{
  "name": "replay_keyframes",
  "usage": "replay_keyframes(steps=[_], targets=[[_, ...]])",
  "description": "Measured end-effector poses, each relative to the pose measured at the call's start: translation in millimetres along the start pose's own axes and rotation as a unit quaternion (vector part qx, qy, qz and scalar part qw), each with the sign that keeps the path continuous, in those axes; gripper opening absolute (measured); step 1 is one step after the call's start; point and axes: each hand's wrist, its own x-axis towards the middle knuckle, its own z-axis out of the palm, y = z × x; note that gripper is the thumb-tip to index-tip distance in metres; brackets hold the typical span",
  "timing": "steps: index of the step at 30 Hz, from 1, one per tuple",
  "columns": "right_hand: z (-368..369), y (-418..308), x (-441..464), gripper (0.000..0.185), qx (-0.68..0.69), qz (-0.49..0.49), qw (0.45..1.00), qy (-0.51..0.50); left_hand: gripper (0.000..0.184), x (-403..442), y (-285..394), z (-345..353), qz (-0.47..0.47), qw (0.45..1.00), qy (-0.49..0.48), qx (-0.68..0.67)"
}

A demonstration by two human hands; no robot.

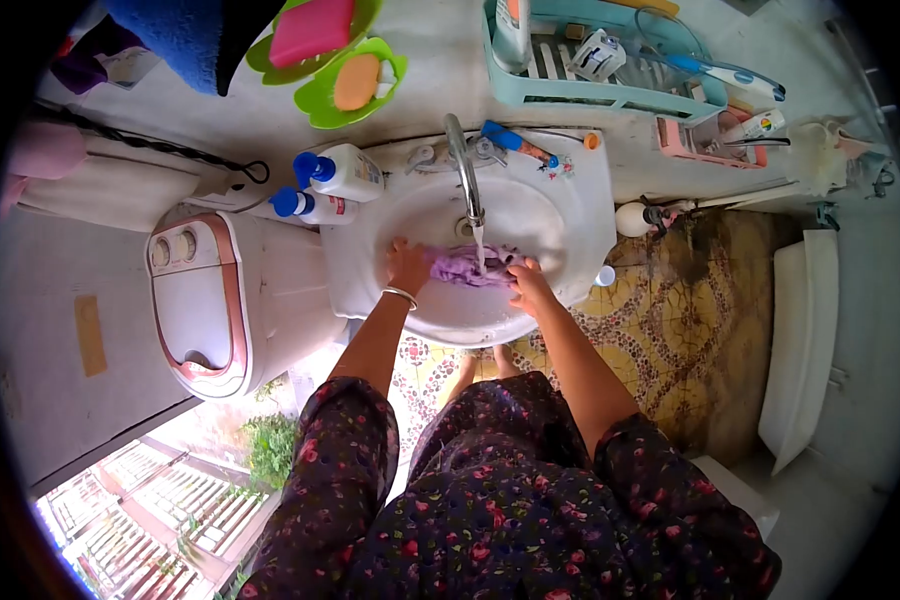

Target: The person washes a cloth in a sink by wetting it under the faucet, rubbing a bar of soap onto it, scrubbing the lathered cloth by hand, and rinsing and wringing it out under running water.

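A wet purple cloth is stretched between my two hands inside the white sink. Water runs from the chrome faucet onto the middle of the cloth. At the cloth's left end, my left hand grips it, with a bangle on the wrist. My right hand has its fingers closed around the right end. Parts of the fingers are hidden by the cloth.
Pump bottles stand at the sink's left corner, and a blue-orange tube lies on its back rim. Left is a small washing machine. Green soap dishes, a teal rack and a pink basket hang behind.
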Motion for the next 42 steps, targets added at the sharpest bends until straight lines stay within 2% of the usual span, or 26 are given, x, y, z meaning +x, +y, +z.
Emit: replay_keyframes(steps=[2, 3, 4, 5, 6, 7, 8, 9, 10, 11, 13, 16, 17, 20, 22, 24, 25, 26, 28, 30, 31, 32, 35, 38, 40, 42], targets=[[11, -3, 4, 0.063, -0.091, 0.028, 0.988, 0.118, 0.041, -12, 19, 1, -0.067, 0.984, -0.053, 0.155], [12, -3, 6, 0.063, -0.091, 0.026, 0.989, 0.117, 0.046, -11, 48, -11, -0.159, 0.975, -0.121, 0.1], [14, -3, 7, 0.064, -0.064, 0.003, 0.996, 0.064, 0.044, -6, 51, 11, -0.17, 0.975, -0.132, -0.059], [16, -1, 9, 0.066, -0.037, -0.019, 0.999, 0.01, 0.042, -2, 51, 47, -0.171, 0.914, -0.135, -0.343], [15, -7, 16, 0.064, 0.046, 0.033, 0.997, -0.054, 0.041, -7, 70, 58, -0.173, 0.788, -0.14, -0.574], [14, -12, 24, 0.067, 0.121, 0.094, 0.982, -0.109, 0.039, -18, 95, 53, -0.15, 0.763, -0.128, -0.616], [2, -14, 43, 0.067, 0.121, 0.095, 0.982, -0.113, 0.03, -31, 118, 45, -0.144, 0.808, -0.11, -0.561], [-13, -9, 66, 0.059, 0.177, 0.068, 0.944, -0.269, 0.024, -45, 145, 24, -0.058, 0.865, -0.003, -0.498], [-20, -6, 77, 0.054, 0.229, 0.037, 0.879, -0.416, 0.021, -55, 162, 1, -0.076, 0.845, -0.031, -0.528], [7, -44, -5, 0.049, 0.191, 0.024, 0.946, -0.259, 0.02, -64, 173, -9, -0.031, 0.854, 0.003, -0.519], [11, -23, 18, 0.047, 0.217, -0.047, 0.936, -0.274, 0.02, -65, 179, -16, 0.014, 0.86, 0.036, -0.509], [7, 45, 75, 0.03, 0.303, -0.108, 0.915, -0.243, 0.024, -38, 159, -25, -0.141, 0.94, 0.012, -0.312], [22, 38, 40, 0.029, 0.259, -0.094, 0.946, -0.174, 0.025, -21, 144, -31, -0.202, 0.953, 0.01, -0.224], [43, 25, 6, 0.025, 0.222, -0.102, 0.968, -0.065, 0.02, -17, 122, -20, -0.209, 0.918, 0.126, -0.313], [27, 32, 29, 0.029, 0.22, -0.144, 0.951, -0.161, 0.017, -24, 134, -3, -0.206, 0.889, 0.169, -0.373], [16, 14, 30, 0.038, 0.251, -0.097, 0.916, -0.296, 0.017, -39, 150, 1, 0.023, 0.915, 0.197, -0.352], [1, 18, 39, 0.045, 0.308, -0.006, 0.894, -0.324, 0.048, -48, 149, -12, -0.07, 0.917, -0.052, -0.389], [-2, 22, 52, 0.044, 0.363, 0.0, 0.837, -0.409, 0.048, -49, 158, -21, -0.072, 0.917, -0.053, -0.389], [4, 36, 69, 0.041, 0.437, -0.034, 0.742, -0.508, 0.018, -47, 183, -41, 0.019, 0.935, 0.12, -0.333], [53, -12, -27, 0.034, 0.371, -0.075, 0.918, -0.116, 0.018, -16, 149, -11, -0.062, 0.934, 0.098, -0.337], [39, 9, -2, 0.029, 0.31, -0.061, 0.939, -0.134, 0.019, 0, 131, -1, -0.144, 0.926, 0.073, -0.34], [26, 31, 25, 0.028, 0.246, -0.05, 0.955, -0.155, 0.021, 7, 122, -14, -0.127, 0.945, 0.066, -0.294], [30, 8, 7, 0.028, 0.258, -0.018, 0.958, -0.127, 0.024, 18, 89, -19, -0.019, 0.978, 0.023, -0.207], [13, 3, 22, 0.031, 0.271, -0.026, 0.953, -0.136, 0.023, 24, 47, 0, 0.096, 0.983, 0.071, -0.136], [6, -8, 18, 0.047, 0.021, 0.083, 0.995, 0.054, 0.022, 12, 44, 2, -0.056, 0.979, 0.025, 0.194], [8, -11, 15, 0.05, 0.037, 0.066, 0.997, 0.025, 0.041, 2, 60, 36, -0.17, 0.985, -0.034, 0.014]])
